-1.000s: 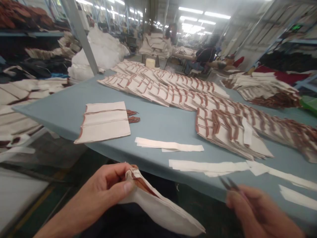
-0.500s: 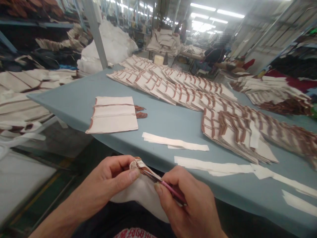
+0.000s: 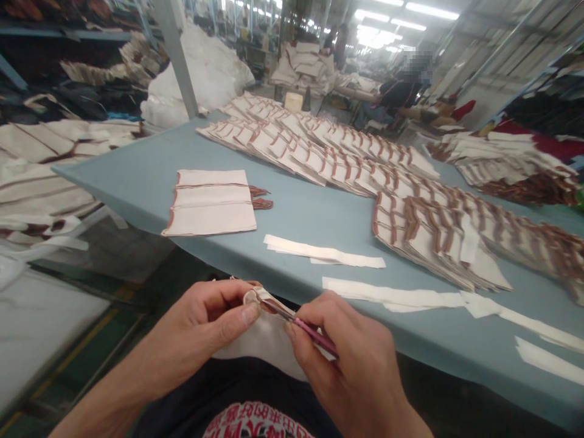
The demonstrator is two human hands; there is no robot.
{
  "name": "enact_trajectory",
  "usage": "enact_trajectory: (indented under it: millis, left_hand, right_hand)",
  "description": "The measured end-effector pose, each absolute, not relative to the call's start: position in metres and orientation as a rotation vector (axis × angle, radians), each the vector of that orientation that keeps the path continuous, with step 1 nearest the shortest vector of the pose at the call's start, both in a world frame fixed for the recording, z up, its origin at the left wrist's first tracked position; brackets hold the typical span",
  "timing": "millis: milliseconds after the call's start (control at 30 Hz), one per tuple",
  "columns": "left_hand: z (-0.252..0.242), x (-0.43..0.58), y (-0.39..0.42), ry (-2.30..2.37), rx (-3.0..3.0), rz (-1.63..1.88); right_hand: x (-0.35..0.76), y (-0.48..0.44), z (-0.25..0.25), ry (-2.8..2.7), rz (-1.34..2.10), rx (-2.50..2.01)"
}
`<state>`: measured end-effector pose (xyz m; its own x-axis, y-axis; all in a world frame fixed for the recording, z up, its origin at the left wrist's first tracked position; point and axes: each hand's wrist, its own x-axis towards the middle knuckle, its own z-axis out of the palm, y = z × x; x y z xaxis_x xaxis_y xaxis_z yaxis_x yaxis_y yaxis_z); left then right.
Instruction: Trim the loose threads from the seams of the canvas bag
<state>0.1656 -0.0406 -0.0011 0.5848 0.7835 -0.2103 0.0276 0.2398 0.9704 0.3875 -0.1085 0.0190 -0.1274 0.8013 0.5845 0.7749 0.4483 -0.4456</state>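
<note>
Close to my body, my left hand (image 3: 219, 325) pinches the folded edge of a cream fabric piece (image 3: 260, 340) with brown trim between thumb and fingers. My right hand (image 3: 347, 353) is closed around a slim pink-handled metal tool (image 3: 314, 334), perhaps tweezers or snips. Its metal tip reaches into the fold beside my left thumb. The rest of the cloth hangs down over my lap, partly hidden by my hands. Beyond them on the table lies a flat cream panel (image 3: 210, 213) with brown seams and brown straps at its right side.
The blue-green table (image 3: 314, 222) holds long overlapping rows of cream panels (image 3: 292, 149), a nearer stack (image 3: 424, 237) and several cream strips (image 3: 323, 250) along the front edge. A metal post (image 3: 176, 61) rises at the far left corner. Another person (image 3: 401, 91) sits in the background.
The view has tilted slightly, so the table's things sit a little higher. My hands keep the same hold, and the tool tip stays in the fold.
</note>
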Motion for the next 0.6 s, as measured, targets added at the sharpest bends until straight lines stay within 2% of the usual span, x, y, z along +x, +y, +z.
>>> enact_trajectory:
  millis: [300, 600]
  left_hand:
    - [0.0, 0.164, -0.041, 0.817, 1.125, 0.542]
    - [0.007, 0.17, -0.041, 0.85, 1.196, 0.591]
  right_hand:
    - [0.395, -0.103, 0.01, -2.024, -0.071, -1.173]
    - [0.389, -0.096, 0.003, -1.905, 0.063, -1.199]
